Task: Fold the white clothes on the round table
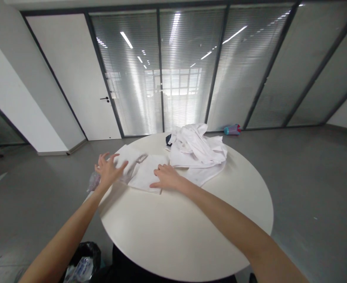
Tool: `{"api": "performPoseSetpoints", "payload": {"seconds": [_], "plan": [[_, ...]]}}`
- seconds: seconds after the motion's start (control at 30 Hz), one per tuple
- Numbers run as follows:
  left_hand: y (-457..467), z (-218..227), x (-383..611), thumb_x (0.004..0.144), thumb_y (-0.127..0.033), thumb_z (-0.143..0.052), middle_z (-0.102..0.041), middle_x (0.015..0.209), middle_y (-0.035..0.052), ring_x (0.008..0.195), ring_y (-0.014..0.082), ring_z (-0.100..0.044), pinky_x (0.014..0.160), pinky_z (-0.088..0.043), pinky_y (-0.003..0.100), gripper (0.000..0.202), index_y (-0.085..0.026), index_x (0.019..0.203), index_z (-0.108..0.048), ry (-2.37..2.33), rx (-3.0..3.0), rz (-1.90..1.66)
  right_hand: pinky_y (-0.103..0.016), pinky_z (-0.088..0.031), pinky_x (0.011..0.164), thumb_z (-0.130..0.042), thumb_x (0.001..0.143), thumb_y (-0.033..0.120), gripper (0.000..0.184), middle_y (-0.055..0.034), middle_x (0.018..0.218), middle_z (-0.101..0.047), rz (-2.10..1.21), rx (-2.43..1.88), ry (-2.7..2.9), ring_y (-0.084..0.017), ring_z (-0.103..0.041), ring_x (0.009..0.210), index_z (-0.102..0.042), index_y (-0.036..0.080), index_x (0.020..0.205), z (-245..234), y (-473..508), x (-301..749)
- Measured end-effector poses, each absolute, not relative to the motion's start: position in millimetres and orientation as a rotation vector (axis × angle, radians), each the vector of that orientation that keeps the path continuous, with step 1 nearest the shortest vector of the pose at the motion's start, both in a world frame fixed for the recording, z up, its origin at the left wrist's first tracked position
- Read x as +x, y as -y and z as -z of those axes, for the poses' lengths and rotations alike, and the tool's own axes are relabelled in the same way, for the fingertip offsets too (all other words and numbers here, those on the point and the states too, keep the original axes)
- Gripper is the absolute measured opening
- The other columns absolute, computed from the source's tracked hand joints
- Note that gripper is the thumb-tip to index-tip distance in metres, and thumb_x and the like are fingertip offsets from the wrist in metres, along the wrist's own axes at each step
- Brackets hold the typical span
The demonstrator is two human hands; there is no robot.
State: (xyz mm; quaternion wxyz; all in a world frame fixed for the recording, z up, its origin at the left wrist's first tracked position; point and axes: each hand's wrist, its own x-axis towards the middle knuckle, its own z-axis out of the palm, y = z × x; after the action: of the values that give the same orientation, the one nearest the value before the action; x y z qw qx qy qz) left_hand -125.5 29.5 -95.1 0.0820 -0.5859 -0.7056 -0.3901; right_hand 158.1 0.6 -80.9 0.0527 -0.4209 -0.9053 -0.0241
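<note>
The flat white folded cloth garment (145, 173) lies on the far left part of the round white counter (191, 236), with both hands spread flat and empty upon it. The left hand (108, 169) rests open at the garment's left edge, fingers splayed, near the counter's rim; the right hand (166, 177) presses palm-down on its near right corner, fingers together and pointing left. Neither hand grips anything.

The garment looks light, thin and limp, likely to slide on the smooth counter and to crease or slip open if lifted by one point. It would best be taken at two corners or along a folded edge, both hands supporting it.

Just beside the right hand, touching the garment's right side, sits a loose crumpled heap of white cloth garments (198, 151), with a dark collar or tag showing at its left. Under the left forearm, on the floor, stands a bin lined with a black plastic bag (86, 261), holding what look like clear wrappers. A small pink-and-teal object (232, 129) lies on the floor by the glass wall.
</note>
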Motion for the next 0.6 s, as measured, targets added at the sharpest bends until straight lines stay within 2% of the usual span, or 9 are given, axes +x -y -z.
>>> {"api": "performPoseSetpoints", "payload": {"seconds": [0.07, 0.1, 0.17, 0.23, 0.33, 0.47, 0.53, 0.6], "plan": [[-26, 98, -123, 0.080, -0.056, -0.066, -0.049, 0.144, 0.0121, 0.146, 0.0432, -0.023, 0.111, -0.014, 0.072, 0.041, -0.027, 0.109, -0.068, 2.120, -1.951, 0.816, -0.044, -0.050, 0.084, -0.060, 0.090, 0.054, 0.043, -0.0158, 0.114, -0.063, 0.040, -1.339, 2.734, -0.033, -0.061, 0.105, -0.068, 0.017, 0.108, 84, 3, 151], [-25, 100, -123, 0.079, -0.058, -0.066, -0.055, 0.139, 0.0129, 0.144, 0.0433, -0.029, 0.110, -0.018, 0.070, 0.042, -0.027, 0.107, -0.069, 2.150, -2.061, 0.668, -0.044, -0.050, 0.084, -0.058, 0.092, 0.047, 0.034, -0.0147, 0.115, -0.063, 0.028, -1.375, 2.717, -0.033, -0.061, 0.105, -0.067, 0.018, 0.107, 86, 4, 147], [-26, 102, -123, 0.079, -0.062, -0.063, -0.064, 0.126, 0.0146, 0.130, 0.0404, -0.049, 0.106, -0.035, 0.060, 0.045, -0.025, 0.105, -0.070, 2.200, -2.255, 0.444, -0.044, -0.050, 0.083, -0.053, 0.095, 0.034, 0.023, -0.0129, 0.117, -0.062, 0.016, -1.443, 2.677, -0.032, -0.061, 0.105, -0.066, 0.021, 0.109, 91, 6, 139], [-27, 102, -124, 0.080, -0.062, -0.059, -0.069, 0.114, 0.0163, 0.111, 0.0360, -0.064, 0.095, -0.046, 0.048, 0.047, -0.022, 0.102, -0.070, 2.223, -2.305, 0.364, -0.043, -0.049, 0.084, -0.046, 0.097, 0.023, 0.022, -0.0120, 0.116, -0.061, -0.003, -1.452, 2.631, -0.029, -0.062, 0.103, -0.063, 0.021, 0.110, 94, 6, 133], [-32, 99, -131, 0.084, -0.058, -0.053, -0.072, 0.096, 0.0176, 0.095, 0.0340, -0.069, 0.083, -0.050, 0.042, 0.043, -0.019, 0.093, -0.068, 2.274, -2.157, 0.418, -0.037, -0.048, 0.088, -0.038, 0.099, 0.019, 0.023, -0.0112, 0.114, -0.062, -0.092, -1.321, 2.454, -0.024, -0.062, 0.101, -0.059, 0.019, 0.109, 83, 2, 132], [-38, 90, -142, 0.088, -0.048, -0.045, -0.068, 0.080, 0.0117, 0.086, 0.0288, -0.067, 0.071, -0.049, 0.033, 0.035, -0.018, 0.082, -0.062, 2.332, -1.941, 1.103, -0.031, -0.046, 0.095, -0.031, 0.103, 0.030, 0.022, -0.0100, 0.117, -0.061, -0.184, -0.998, 1.940, -0.020, -0.058, 0.110, -0.051, 0.022, 0.107, 41, -1, 151], [-39, 85, -144, 0.088, -0.047, -0.044, -0.064, 0.077, 0.0071, 0.077, 0.0224, -0.064, 0.063, -0.048, 0.028, 0.034, -0.018, 0.085, -0.060, 2.317, -1.832, 1.642, -0.032, -0.047, 0.094, -0.031, 0.101, 0.035, 0.022, -0.0090, 0.112, -0.062, -0.172, -0.875, 1.670, -0.020, -0.058, 0.108, -0.049, 0.023, 0.105, 19, 1, 172], [-37, 82, -144, 0.083, -0.047, -0.050, -0.062, 0.079, 0.0030, 0.069, 0.0163, -0.060, 0.058, -0.046, 0.024, 0.032, -0.018, 0.095, -0.059, 2.302, -1.765, 2.168, -0.034, -0.049, 0.090, -0.035, 0.097, 0.040, 0.021, -0.0068, 0.101, -0.062, -0.129, -0.859, 1.407, -0.021, -0.059, 0.102, -0.049, 0.024, 0.100, 8, 4, 204]]}}
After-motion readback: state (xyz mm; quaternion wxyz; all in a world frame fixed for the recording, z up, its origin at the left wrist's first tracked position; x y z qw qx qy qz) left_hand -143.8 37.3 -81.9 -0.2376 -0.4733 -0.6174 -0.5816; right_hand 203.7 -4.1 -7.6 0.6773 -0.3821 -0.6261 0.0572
